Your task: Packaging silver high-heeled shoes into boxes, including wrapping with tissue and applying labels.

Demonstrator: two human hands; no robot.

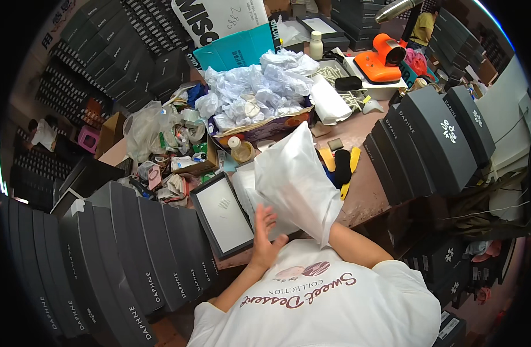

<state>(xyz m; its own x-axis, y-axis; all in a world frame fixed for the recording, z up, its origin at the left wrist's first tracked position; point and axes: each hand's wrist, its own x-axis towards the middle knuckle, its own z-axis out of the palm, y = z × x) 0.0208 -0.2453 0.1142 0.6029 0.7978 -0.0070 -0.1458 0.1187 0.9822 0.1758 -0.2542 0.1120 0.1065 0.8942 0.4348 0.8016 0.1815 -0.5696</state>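
"One white bag (pixel 294 173), I gather; where is it?"

"Mid-picture, over the near part of the table (pixel 364 202), its long axis slanting from upper left to lower right."

"Which hand is nearer?"

"The right hand. Its forearm (pixel 358 246) meets the bag's lower right edge; the bag hides the hand, so I cannot tell how those fingers are set."

"And the left hand (pixel 266 240)?"

"Just beside the bag's lower left side: fingers raised, thumb apart, pinching nothing visible. From those fingers, the bag lies up and to the right."

"Around them?"

"Left, a black-rimmed tray (pixel 231 222) with a white inside; beyond the bag, crumpled white paper (pixel 265 75); dark boxes (pixel 413 144) stacked on both sides."
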